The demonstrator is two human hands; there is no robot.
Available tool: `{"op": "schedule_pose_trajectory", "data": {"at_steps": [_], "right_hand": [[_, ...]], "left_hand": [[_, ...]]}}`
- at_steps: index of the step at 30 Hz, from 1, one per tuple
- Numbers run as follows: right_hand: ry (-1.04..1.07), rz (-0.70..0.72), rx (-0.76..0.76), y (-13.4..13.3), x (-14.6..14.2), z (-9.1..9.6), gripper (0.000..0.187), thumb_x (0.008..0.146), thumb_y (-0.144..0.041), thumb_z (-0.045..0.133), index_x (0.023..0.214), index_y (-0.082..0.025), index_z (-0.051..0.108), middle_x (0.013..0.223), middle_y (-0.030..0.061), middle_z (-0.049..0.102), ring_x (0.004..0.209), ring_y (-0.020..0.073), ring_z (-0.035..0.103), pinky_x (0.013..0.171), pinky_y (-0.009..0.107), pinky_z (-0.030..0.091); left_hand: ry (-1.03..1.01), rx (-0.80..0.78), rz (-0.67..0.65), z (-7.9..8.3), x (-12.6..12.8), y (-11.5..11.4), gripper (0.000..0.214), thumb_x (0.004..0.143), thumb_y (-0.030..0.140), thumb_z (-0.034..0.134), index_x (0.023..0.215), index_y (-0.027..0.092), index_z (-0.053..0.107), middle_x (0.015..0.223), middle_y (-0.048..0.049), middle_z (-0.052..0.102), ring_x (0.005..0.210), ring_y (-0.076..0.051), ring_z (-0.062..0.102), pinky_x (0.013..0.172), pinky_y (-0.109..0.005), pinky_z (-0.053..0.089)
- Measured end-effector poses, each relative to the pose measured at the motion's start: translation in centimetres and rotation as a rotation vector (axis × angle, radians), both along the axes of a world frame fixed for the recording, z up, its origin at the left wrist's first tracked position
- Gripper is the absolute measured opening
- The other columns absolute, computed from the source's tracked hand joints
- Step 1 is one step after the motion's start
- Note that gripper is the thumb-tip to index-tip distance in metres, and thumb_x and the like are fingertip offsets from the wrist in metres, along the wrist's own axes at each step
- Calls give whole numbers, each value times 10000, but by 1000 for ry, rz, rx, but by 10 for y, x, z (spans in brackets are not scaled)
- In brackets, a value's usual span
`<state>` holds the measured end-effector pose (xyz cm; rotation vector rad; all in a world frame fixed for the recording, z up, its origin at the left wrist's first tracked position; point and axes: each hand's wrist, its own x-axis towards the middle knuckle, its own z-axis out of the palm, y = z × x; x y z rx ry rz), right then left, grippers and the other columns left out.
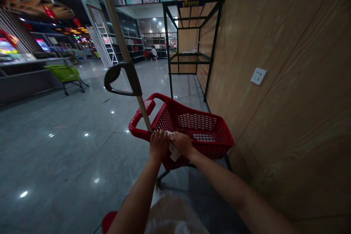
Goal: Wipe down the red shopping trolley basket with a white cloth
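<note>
Slanting up toward 11 o'clock, a wooden pole ends just beside the left hand, curled on the rim of a red shopping cart, its grip unclear, clenched or released; a white cloth lies between, nearer the right hand, whose grip clenches it, a wood-panelled wall at 3 o'clock

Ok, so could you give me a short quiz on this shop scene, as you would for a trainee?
1. What lies under the fingers of the right hand, on the rim of the red shopping cart?
2. True or false: a wall socket is set in the wood-panelled wall.
3. The far cart is: A red, B green, C blue.

Key: 1 a white cloth; 2 true; 3 B.
</note>
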<state>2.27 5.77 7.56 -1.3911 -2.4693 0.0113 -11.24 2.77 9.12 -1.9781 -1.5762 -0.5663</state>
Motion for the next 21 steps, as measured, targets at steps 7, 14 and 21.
{"op": "schedule_pose_trajectory", "data": {"at_steps": [7,14,21], "right_hand": [[-53,-70,18,-3,113,-38,250,960,-323,433,1094,-221,619,1118,76,649,971,163,604,776,233,446],[-50,-122,21,-7,137,-44,225,934,-269,488,1098,-181,614,1172,99,621,1056,196,571,893,300,440],[104,7,33,-2,0,-7,258,971,-213,391,1146,-171,576,1129,85,621,1031,171,570,908,279,440]], "left_hand": [[-74,18,-34,-5,-2,4,273,926,285,393,905,179,644,949,-112,652,906,-250,552,906,-422,369],[-127,15,4,-4,9,4,274,919,278,386,822,191,628,886,-102,643,904,-256,549,925,-427,357],[-107,-23,-8,-1,7,0,263,907,251,385,877,180,636,932,-126,644,923,-276,543,894,-441,368]]}}
